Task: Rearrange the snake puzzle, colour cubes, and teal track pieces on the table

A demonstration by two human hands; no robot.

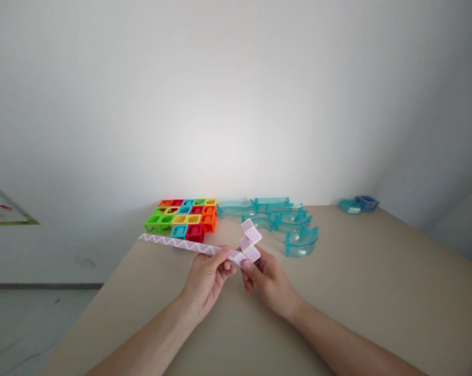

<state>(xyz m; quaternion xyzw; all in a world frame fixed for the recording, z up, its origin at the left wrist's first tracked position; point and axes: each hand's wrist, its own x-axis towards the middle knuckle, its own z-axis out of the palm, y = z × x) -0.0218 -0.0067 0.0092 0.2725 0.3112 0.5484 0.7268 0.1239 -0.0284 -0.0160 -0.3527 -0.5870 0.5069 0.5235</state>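
A lilac and white snake puzzle [181, 244] is held up over the table between both hands. Its long straight stretch points left, while the right end is folded into a short zigzag that rises above my right hand. My left hand [208, 279] pinches the straight part near the fold with thumb and fingers. Closed on the lower part of the folded end is my right hand [267, 282], its thumb on top. Some fingers of both hands are hidden behind the puzzle and the palms.
Behind the puzzle, colourful open cubes [181, 219] stand in rows near the wall. Translucent teal track pieces [275, 219] lie right of them. A blue cube [367, 203] and a teal piece [349, 206] sit at the table's [357, 292] far right.
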